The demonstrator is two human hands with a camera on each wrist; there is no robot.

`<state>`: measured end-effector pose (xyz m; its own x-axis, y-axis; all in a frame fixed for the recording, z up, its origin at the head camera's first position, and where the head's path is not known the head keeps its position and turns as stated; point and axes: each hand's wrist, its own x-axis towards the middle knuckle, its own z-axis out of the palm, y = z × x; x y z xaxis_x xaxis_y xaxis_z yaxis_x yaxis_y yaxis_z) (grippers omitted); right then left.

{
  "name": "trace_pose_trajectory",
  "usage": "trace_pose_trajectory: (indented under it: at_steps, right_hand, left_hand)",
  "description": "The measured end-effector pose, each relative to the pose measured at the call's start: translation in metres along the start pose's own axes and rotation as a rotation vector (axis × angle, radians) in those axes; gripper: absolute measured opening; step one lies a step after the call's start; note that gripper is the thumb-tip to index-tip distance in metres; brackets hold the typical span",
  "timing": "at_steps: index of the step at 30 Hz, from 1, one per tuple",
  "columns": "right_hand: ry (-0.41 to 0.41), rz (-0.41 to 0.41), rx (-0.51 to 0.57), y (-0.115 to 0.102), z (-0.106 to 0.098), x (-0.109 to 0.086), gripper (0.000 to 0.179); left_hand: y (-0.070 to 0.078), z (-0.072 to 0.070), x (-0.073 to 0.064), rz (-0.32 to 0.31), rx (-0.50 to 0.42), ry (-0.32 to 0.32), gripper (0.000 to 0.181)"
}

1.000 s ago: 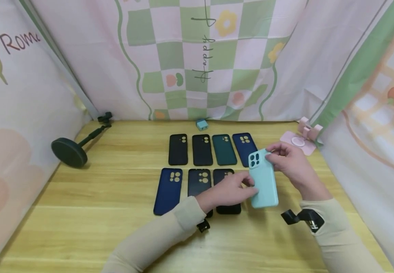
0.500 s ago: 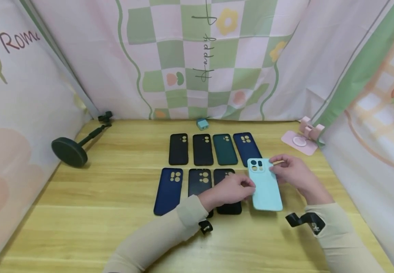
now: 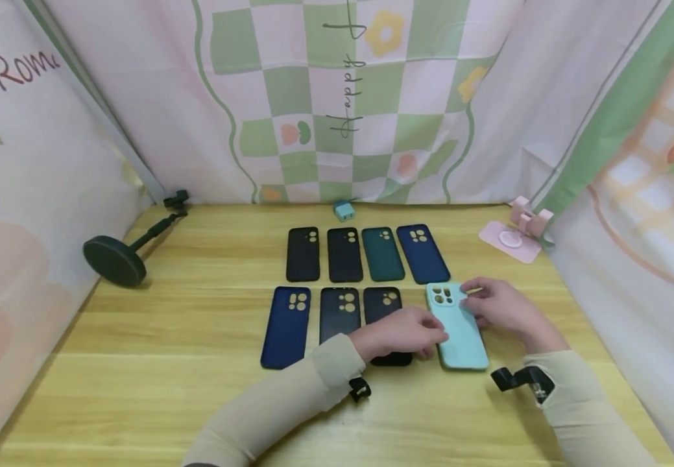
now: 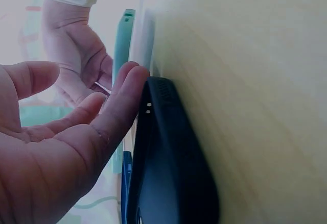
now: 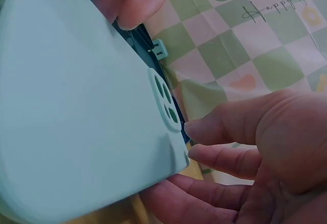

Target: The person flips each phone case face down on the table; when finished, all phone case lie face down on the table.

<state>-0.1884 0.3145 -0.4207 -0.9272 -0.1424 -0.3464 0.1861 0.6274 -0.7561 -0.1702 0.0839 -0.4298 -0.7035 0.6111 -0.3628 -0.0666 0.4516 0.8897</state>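
A mint-green phone case point(image 3: 462, 337) with camera cutouts sits low over the table at the right end of the front row, back side up. My right hand point(image 3: 503, 311) holds its far right corner; in the right wrist view, fingers of the right hand point(image 5: 276, 147) pass beneath the case point(image 5: 87, 101). My left hand point(image 3: 403, 334) hovers over a black phone case point(image 3: 383, 308), its fingertips overlapping the mint case's left edge. From the left wrist, thumb and fingers of the left hand point(image 4: 76, 142) show spread, beside the upright rim of the black case point(image 4: 179, 157).
Behind lies a row of two black cases point(image 3: 303, 254), a dark green case point(image 3: 383, 254) and a blue case point(image 3: 423, 254). Another blue case point(image 3: 286, 327) and a dark case point(image 3: 340, 318) lie front left. A charger point(image 3: 344, 211), pink stand point(image 3: 510, 241) and black stand point(image 3: 115, 261) stand around.
The mint phone case has come down toward the table and nearer the front edge, turning flatter. My right hand has moved down with it; my left hand has shifted slightly right.
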Motion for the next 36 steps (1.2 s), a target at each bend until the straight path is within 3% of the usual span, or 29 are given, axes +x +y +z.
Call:
trace_pose_trajectory:
  at_steps: [7,15,21,25,31,36]
  right_hand:
    - [0.012,0.007,0.021,-0.001,0.001,0.000,0.050]
    - [0.045,-0.046,-0.036,-0.025,0.003,-0.004,0.046]
    - [0.031,-0.116,0.003,-0.048,0.023,0.000,0.039]
    - [0.000,-0.148,0.000,-0.060,0.039,0.012,0.037]
    - [0.011,-0.202,-0.181,-0.070,0.059,0.027,0.030]
    - [0.074,-0.246,-0.376,-0.073,0.066,0.033,0.026]
  left_hand:
    - [0.003,-0.006,-0.006,-0.001,-0.026,-0.018,0.029]
    - [0.000,-0.020,-0.018,0.117,-0.044,-0.043,0.027]
    - [-0.014,-0.041,-0.029,0.196,-0.063,-0.043,0.030]
    - [-0.024,-0.064,-0.042,0.221,-0.049,0.002,0.031]
    - [-0.035,-0.093,-0.059,0.205,-0.024,0.087,0.033]
    - [-0.042,-0.105,-0.069,0.216,-0.013,0.145,0.032]
